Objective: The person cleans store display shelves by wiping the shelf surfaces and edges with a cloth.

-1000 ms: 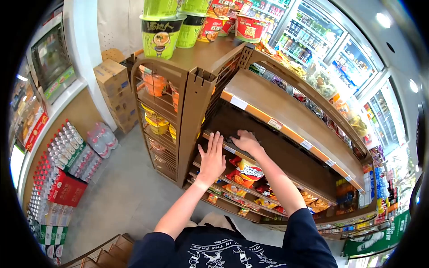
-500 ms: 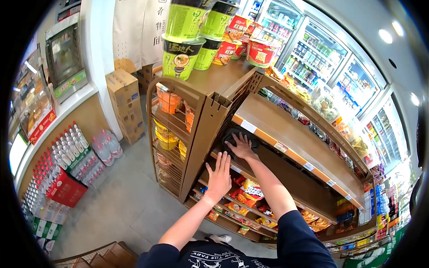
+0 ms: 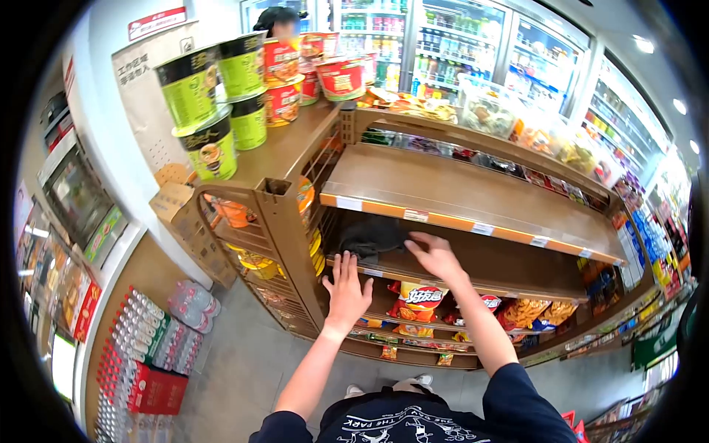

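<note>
A dark cloth (image 3: 373,236) lies bunched at the left end of the brown second shelf (image 3: 491,257). My right hand (image 3: 437,258) is just right of the cloth, over the shelf, with fingers stretched and slightly blurred; it holds nothing I can see. Whether its fingertips touch the cloth's edge I cannot tell. My left hand (image 3: 347,294) is open, fingers spread and pointing up, at the shelf's front left edge below the cloth. Beneath that shelf sits a red and yellow snack bag (image 3: 419,299).
Stacked green noodle cups (image 3: 210,148) and red noodle cups (image 3: 341,77) stand on the rack's end top. An upper shelf (image 3: 473,184) overhangs my hands. Cartons (image 3: 193,221) and packed bottles (image 3: 151,332) line the left. A person (image 3: 283,26) is behind the cups.
My right hand has come off the cloth and moved right. My left hand stays near the shelf's left edge. The view has turned, and a person now shows behind the cups.
</note>
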The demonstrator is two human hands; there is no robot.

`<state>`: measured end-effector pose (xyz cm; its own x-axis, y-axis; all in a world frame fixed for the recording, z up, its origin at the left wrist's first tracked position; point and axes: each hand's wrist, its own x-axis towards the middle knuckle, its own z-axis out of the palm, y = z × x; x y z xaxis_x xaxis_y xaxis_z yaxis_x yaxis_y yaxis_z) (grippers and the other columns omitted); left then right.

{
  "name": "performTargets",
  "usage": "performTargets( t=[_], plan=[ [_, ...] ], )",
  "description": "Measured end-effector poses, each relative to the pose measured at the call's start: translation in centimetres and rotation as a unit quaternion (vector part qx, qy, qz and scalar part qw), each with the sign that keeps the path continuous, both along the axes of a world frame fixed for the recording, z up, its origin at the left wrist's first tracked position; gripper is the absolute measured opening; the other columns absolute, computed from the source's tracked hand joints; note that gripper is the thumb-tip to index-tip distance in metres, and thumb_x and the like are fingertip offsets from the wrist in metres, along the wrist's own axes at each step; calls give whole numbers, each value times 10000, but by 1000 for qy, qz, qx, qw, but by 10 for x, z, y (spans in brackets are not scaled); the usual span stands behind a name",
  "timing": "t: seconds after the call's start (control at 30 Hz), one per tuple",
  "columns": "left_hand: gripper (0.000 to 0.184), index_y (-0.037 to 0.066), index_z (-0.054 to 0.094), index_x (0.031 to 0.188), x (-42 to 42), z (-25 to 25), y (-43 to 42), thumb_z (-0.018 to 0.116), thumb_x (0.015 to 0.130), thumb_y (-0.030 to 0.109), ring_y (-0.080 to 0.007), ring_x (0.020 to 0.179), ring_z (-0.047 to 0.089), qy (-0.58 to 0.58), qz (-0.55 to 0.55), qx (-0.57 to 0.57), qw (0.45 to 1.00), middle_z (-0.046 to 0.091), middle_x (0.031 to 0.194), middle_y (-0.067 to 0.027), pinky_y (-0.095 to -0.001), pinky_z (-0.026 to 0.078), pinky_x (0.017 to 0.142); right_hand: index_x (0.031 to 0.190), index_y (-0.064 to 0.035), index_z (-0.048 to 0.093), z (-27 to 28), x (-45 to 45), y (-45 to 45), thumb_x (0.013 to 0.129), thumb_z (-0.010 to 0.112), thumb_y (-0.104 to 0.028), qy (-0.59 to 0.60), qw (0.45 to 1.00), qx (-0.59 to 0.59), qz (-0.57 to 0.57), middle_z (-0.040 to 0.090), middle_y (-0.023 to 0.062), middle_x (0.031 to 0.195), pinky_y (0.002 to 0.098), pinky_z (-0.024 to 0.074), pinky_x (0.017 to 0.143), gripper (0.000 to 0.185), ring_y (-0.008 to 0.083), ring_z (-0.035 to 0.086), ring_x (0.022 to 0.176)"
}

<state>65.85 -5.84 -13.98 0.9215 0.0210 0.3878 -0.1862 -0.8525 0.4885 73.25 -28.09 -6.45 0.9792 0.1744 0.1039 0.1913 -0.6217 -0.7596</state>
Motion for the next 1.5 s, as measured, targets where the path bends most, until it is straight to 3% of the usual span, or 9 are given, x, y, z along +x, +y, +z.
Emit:
performTargets(
  t=[0.17, 0.4, 0.7, 0.9, 1.07, 1.2, 1.27, 1.37, 1.5],
  plan=[
    [502, -33, 466, 1315, 49, 47, -16, 589, 911, 238, -403, 1340, 376, -123, -39, 3, 992, 480, 1400, -211, -615, 290, 1031, 1364, 35, 494, -25, -46, -82, 918, 553, -548, -50, 961, -224, -156, 444, 291, 1429, 514, 245, 1161, 737, 430, 348, 1388],
    [659, 292, 117, 1573, 152, 35, -48, 281, 992, 556, -415, 1488, -78, 348, -144, 191, 906, -15, 1643, -106, -611, 26, 1173, 1488, -80, 378, -58, -53, -87, 938, 336, -686, -71, 940, -305, -135, 334, 224, 1533, 540, 142, 1190, 820, 365, 234, 1461],
    [675, 190, 152, 1570, 182, 28, -40, 204, 1002, 551, -372, 1500, -30, 309, -136, 173, 925, 38, 1642, -114, -573, -60, 1178, 1500, -82, 355, -60, -53, -85, 970, 275, -631, -47, 935, -328, -130, 309, 214, 1549, 553, 127, 1189, 767, 348, 228, 1467],
    [659, 261, 183, 1567, 166, -46, -86, 193, 990, 578, -382, 1471, 202, 233, -220, 179, 930, 156, 1630, -103, -590, 48, 1172, 1483, -93, 396, -65, -43, -85, 982, 265, -598, -72, 922, -351, -145, 331, 205, 1542, 539, 132, 1190, 723, 321, 235, 1470],
    [606, 290, 187, 1565, 114, 48, -91, 182, 1011, 534, -306, 1476, 233, 336, -290, 211, 871, 152, 1635, -57, -475, 118, 1198, 1444, -90, 457, -71, -40, -88, 980, 331, -573, -123, 922, -340, -138, 386, 225, 1505, 552, 166, 1174, 681, 349, 299, 1439],
    [533, 175, 413, 1480, 149, 62, -56, 457, 994, 389, -358, 1417, 338, 354, -360, 24, 863, 366, 1532, -161, -398, 269, 1168, 1441, -87, 459, -68, -39, -87, 979, 340, -566, -109, 927, -330, -142, 389, 225, 1502, 554, 166, 1173, 677, 353, 296, 1439],
    [569, 143, 424, 1466, 137, 53, -54, 479, 973, 422, -447, 1371, 373, 211, -213, 83, 950, 410, 1486, -216, -502, 266, 1159, 1439, -86, 462, -69, -41, -88, 980, 341, -561, -101, 926, -333, -148, 392, 224, 1501, 554, 168, 1173, 672, 354, 295, 1439],
    [494, 180, 509, 1391, 93, 67, -85, 528, 950, 402, -615, 1336, 287, 314, -106, 52, 942, 397, 1475, -261, -777, 124, 1056, 1448, -90, 450, -66, -42, -88, 981, 343, -541, -102, 923, -348, -130, 391, 220, 1502, 553, 176, 1172, 658, 349, 303, 1437],
    [484, 314, 461, 1433, 119, 46, -98, 495, 957, 397, -626, 1367, 189, 337, -57, 122, 932, 252, 1560, -229, -807, 95, 1034, 1466, -93, 424, -67, -40, -87, 975, 347, -549, -97, 924, -343, -137, 384, 221, 1507, 555, 171, 1175, 674, 349, 299, 1440]
  ],
)
